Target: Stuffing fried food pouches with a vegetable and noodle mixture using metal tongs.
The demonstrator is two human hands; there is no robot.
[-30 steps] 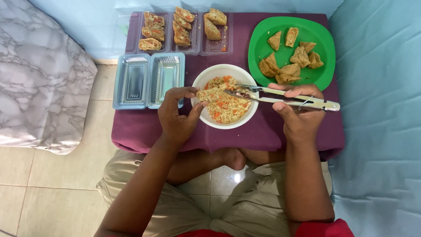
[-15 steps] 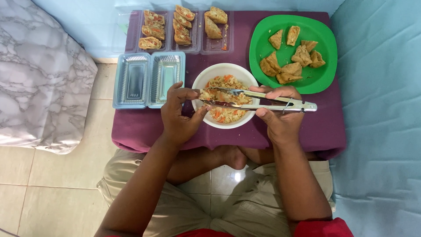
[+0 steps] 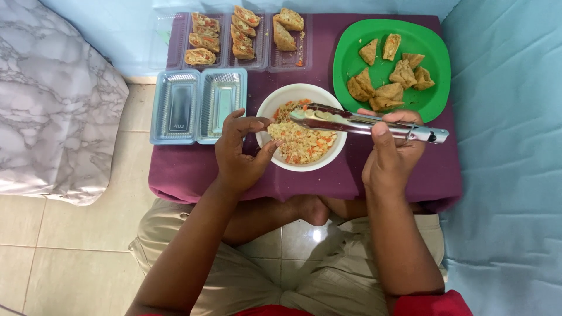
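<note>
Metal tongs lie across the white bowl, gripped in the right hand with the fingers wrapped over the handle and the thumb on top, so the tips reach over the noodle filling. How far the tong tips are squeezed together is hard to tell; they look nearly closed, with no clear load between them. The left hand steadies the bowl at its near left rim, fingers half curled and spread, thumb and forefinger touching the edge, holding nothing else. The bowl sits in the middle of the purple cloth, close to the body for easy reach. To its right stands a green plate of fried tofu pieces; behind, a clear tray of stuffed pieces; to the left, an empty clear box, open and ready.
</note>
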